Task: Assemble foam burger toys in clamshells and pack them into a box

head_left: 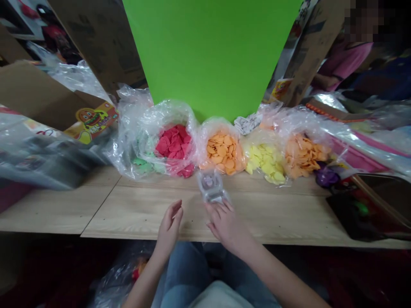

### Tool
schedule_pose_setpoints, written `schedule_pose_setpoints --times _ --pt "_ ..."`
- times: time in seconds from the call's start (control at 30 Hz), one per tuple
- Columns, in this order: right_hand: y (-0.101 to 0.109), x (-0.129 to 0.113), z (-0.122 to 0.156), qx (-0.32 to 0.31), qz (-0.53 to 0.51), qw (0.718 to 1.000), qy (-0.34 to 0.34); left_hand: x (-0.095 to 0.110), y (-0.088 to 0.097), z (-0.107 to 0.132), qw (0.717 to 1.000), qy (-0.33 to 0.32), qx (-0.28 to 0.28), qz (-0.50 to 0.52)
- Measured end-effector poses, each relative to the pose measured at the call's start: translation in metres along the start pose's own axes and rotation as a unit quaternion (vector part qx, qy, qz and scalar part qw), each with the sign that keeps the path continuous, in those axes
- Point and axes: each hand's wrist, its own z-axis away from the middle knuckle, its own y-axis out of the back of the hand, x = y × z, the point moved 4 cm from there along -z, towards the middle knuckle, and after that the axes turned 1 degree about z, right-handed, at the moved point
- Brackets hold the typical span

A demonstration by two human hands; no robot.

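A small clear plastic tray [212,185] with compartments lies on the wooden table, and a pale object sits in its far compartment. The fingertips of my right hand [223,220] rest at the tray's near edge; its fingers are stretched out, with the thumb apart. To the left, my left hand [170,222] hovers near the table's front edge, fingers slightly curved and apart, holding nothing. Behind the tray stand open plastic bags of thin flat pieces: red pieces [175,144], orange pieces [223,149], yellow pieces [267,161] and more orange pieces [303,154] farther right. Green pieces [141,162] show through plastic at left.
A bright green panel [212,55] rises behind the bags. On the left are a cardboard box [41,94] and a grey, blurred bin [51,162]. A dark tray [362,214] and a purple item [326,176] lie right. A person in pink [346,64] is at the back right.
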Motion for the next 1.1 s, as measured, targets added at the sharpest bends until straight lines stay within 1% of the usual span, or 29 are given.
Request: schedule_pose_setpoints --times 0.07,0.13,0.2,0.27,0.3,0.37,0.43,0.47,0.5,0.57,0.6,0.63,0.67,0.7,0.73,0.77,0.8,0.87,0.93,0.97,1.0,1.03,1.07,1.1 --pt "0.006 0.010 0.005 -0.001 0.000 1.000 0.014 0.012 -0.003 0.013 0.996 -0.062 0.012 -0.060" --pt "0.014 0.023 0.009 -0.005 -0.006 1.000 0.015 0.028 -0.013 0.024 0.989 -0.119 0.007 -0.093" --pt "0.019 0.033 0.012 -0.004 -0.043 0.999 0.005 0.040 -0.028 0.032 0.983 -0.162 0.001 -0.088" --pt "0.023 0.042 0.012 0.017 -0.113 0.993 -0.027 0.047 -0.044 0.036 0.980 -0.192 0.001 -0.058" --pt "0.024 0.047 0.013 0.034 -0.154 0.986 -0.054 0.049 -0.050 0.037 0.977 -0.209 0.007 -0.043" --pt "0.023 0.054 0.014 0.049 -0.242 0.964 -0.102 0.051 -0.059 0.040 0.968 -0.250 0.026 -0.019" --pt "0.021 0.059 0.016 0.051 -0.316 0.938 -0.135 0.055 -0.062 0.041 0.959 -0.281 0.043 0.000" --pt "0.020 0.061 0.018 0.060 -0.344 0.925 -0.150 0.057 -0.062 0.040 0.959 -0.278 0.048 0.011" --pt "0.021 0.064 0.020 0.083 -0.365 0.912 -0.168 0.060 -0.061 0.040 0.964 -0.260 0.049 0.021" --pt "0.026 0.069 0.027 0.152 -0.390 0.886 -0.199 0.069 -0.062 0.037 0.980 -0.191 0.030 0.044" --pt "0.029 0.069 0.031 0.185 -0.394 0.877 -0.203 0.075 -0.065 0.035 0.987 -0.145 0.000 0.066" --pt "0.034 0.068 0.035 0.210 -0.391 0.875 -0.195 0.081 -0.069 0.034 0.990 -0.096 -0.047 0.097" --pt "0.038 0.063 0.037 0.222 -0.382 0.881 -0.169 0.087 -0.076 0.033 0.984 -0.047 -0.103 0.135" --pt "0.043 0.056 0.039 0.224 -0.370 0.892 -0.131 0.092 -0.084 0.033 0.972 -0.001 -0.157 0.174" --pt "0.047 0.048 0.040 0.217 -0.353 0.906 -0.085 0.097 -0.092 0.034 0.958 0.039 -0.198 0.205" --pt "0.051 0.040 0.041 0.209 -0.336 0.918 -0.043 0.100 -0.098 0.034 0.946 0.070 -0.222 0.226" --pt "0.054 0.032 0.042 0.200 -0.320 0.926 -0.010 0.102 -0.103 0.033 0.940 0.090 -0.228 0.238" --pt "0.056 0.022 0.042 0.180 -0.298 0.937 0.027 0.100 -0.108 0.031 0.937 0.110 -0.207 0.258" --pt "0.056 0.021 0.042 0.161 -0.272 0.947 0.051 0.095 -0.107 0.029 0.929 0.122 -0.183 0.298" --pt "0.056 0.027 0.042 0.170 -0.255 0.951 0.048 0.090 -0.105 0.028 0.921 0.135 -0.172 0.322" --pt "0.056 0.039 0.043 0.197 -0.234 0.952 0.020 0.086 -0.100 0.026 0.913 0.152 -0.157 0.344" --pt "0.055 0.056 0.044 0.242 -0.205 0.947 -0.038 0.081 -0.094 0.024 0.906 0.167 -0.136 0.366" --pt "0.054 0.077 0.047 0.291 -0.171 0.934 -0.118 0.075 -0.086 0.021 0.900 0.176 -0.111 0.382" --pt "0.051 0.100 0.051 0.331 -0.134 0.911 -0.207 0.069 -0.077 0.018 0.897 0.181 -0.085 0.394"
